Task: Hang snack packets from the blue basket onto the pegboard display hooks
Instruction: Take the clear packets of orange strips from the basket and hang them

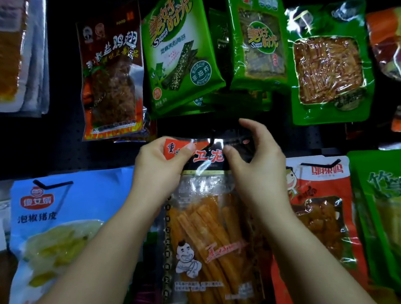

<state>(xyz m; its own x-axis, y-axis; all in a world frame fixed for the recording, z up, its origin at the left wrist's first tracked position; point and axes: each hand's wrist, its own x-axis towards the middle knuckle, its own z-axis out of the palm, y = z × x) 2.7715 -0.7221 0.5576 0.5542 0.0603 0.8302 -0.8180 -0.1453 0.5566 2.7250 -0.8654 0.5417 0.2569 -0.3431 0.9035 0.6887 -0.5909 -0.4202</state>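
While it hangs at the hook: the snack packet (pixel 206 222) sits mid-pegboard (pixel 52 148).
Hands: left hand (pixel 158 169) pinches the top left corner; right hand (pixel 254 157) pinches the header's right side.
Handling: light, floppy, slick film; hold the header.

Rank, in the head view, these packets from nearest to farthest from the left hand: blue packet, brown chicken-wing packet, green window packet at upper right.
From the left hand:
1. Blue packet, lower left.
2. Brown chicken-wing packet, above left.
3. Green window packet, upper right.
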